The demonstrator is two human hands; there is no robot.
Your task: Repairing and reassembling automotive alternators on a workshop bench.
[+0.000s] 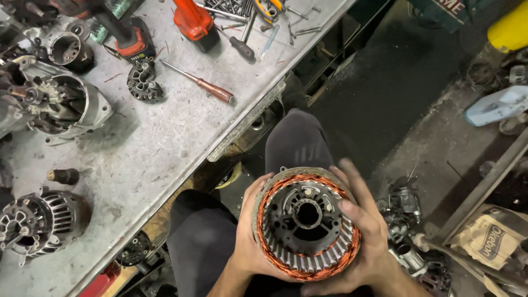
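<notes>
Both hands cradled a round stator [306,223] over the person's lap, well clear of the desk [165,137]. Its ring of copper windings and steel slats faced straight up at the camera, so its short central axis ran up toward the viewer and the open bore showed a dark housing inside. Curled around the stator's left rim was the left hand [247,231], fingers wrapped and pressed to the side. On the stator's right, the right hand [366,236] gripped likewise, its thumb hooked over the top edge onto the slats.

Up and left of the stator, the desk's metal edge ran diagonally, leaving a gap between it and the person's knees. Beyond that edge, far from the stator, lay a red-handled screwdriver [201,82], its long axis slanting across the desk, tip pointing up-left. Further left stood an open alternator housing [60,104], and another alternator [38,220] sat near the desk's lower-left end. Right of the stator, the floor held a heap of metal parts [404,220] close by the right hand.
</notes>
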